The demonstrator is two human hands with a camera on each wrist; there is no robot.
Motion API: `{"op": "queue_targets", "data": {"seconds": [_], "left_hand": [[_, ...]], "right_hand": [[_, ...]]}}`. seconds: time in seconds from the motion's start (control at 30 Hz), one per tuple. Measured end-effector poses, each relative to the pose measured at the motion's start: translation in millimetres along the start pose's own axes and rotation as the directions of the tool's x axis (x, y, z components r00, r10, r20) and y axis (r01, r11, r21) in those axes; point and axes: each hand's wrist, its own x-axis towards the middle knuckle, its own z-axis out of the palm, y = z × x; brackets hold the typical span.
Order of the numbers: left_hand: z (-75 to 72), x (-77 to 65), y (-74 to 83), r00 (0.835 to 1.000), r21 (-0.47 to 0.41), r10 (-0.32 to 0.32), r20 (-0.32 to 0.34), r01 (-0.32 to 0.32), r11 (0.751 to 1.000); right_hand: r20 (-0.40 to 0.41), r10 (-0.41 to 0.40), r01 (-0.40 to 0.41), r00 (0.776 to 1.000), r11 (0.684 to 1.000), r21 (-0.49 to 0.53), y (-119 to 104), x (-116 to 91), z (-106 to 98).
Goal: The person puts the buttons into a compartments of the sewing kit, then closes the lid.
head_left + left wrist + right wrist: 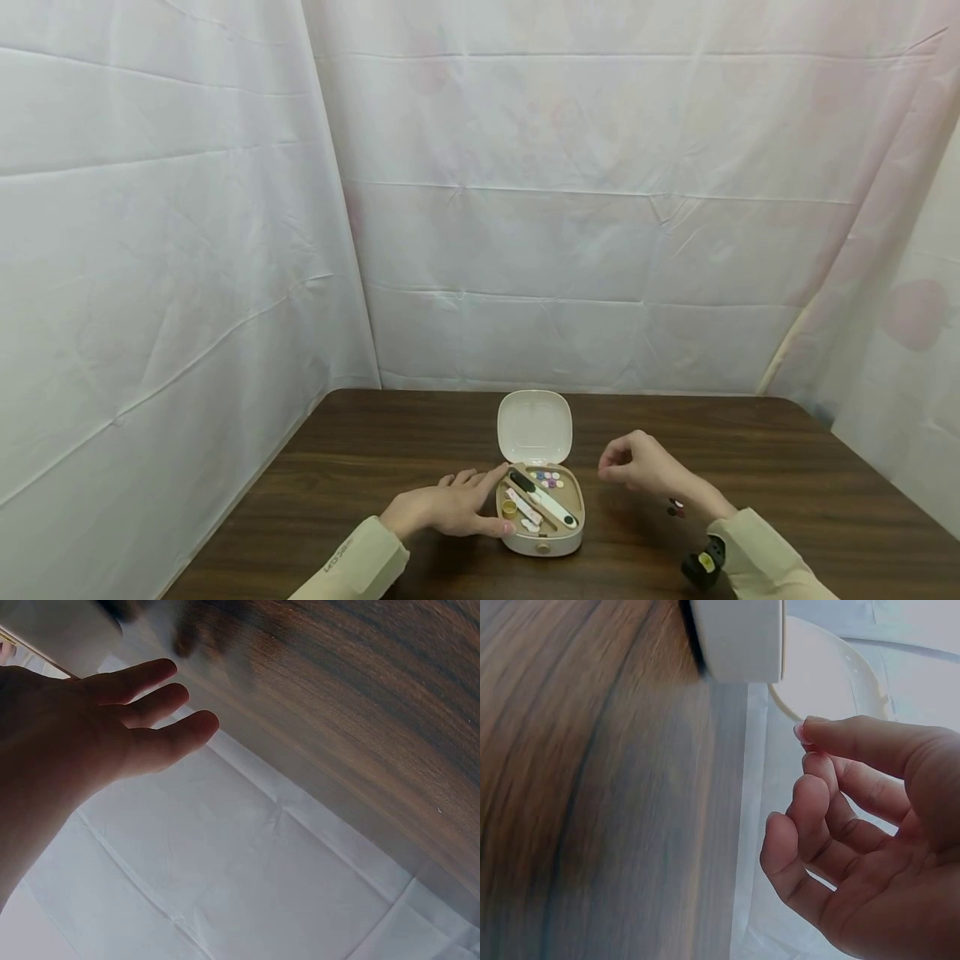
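A small cream sewing box point(543, 547) stands on the table, its lid point(534, 427) raised at the back. My left hand point(453, 506) touches the box's left side, thumb at the front and fingers extended. Inside lie a white-and-black tool point(551, 504), a gold thimble point(510, 509), a pink patterned strip point(523, 506), a white threader-like piece point(530, 526) and several pastel buttons point(551, 482). To the right of the box, my right hand point(645, 463) is raised. In the right wrist view its thumb and forefinger pinch a small pale pink piece point(800, 733), mostly covered by the fingertips.
Several small red, black and white buttons point(677, 507) lie on the dark wooden table point(390, 433) near the right forearm. A black device point(703, 565) is strapped at the right sleeve. White curtains point(570, 208) hang behind the table and along its sides.
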Motion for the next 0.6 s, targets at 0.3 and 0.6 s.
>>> {"op": "queue_targets", "data": {"seconds": [0.3,0.6], "left_hand": [[-0.2,0.4,-0.2,1.000,0.006,-0.002,-0.001,0.002,1.000],[2.0,2.2,-2.5,1.000,0.002,0.001,-0.008,-0.001,1.000]], "right_hand": [[0.014,0.000,0.000,1.000,1.000,0.015,-6.7,8.0,5.9],[0.033,-0.019,0.018,0.999,0.999,0.043,-10.4,12.8,13.0]]}}
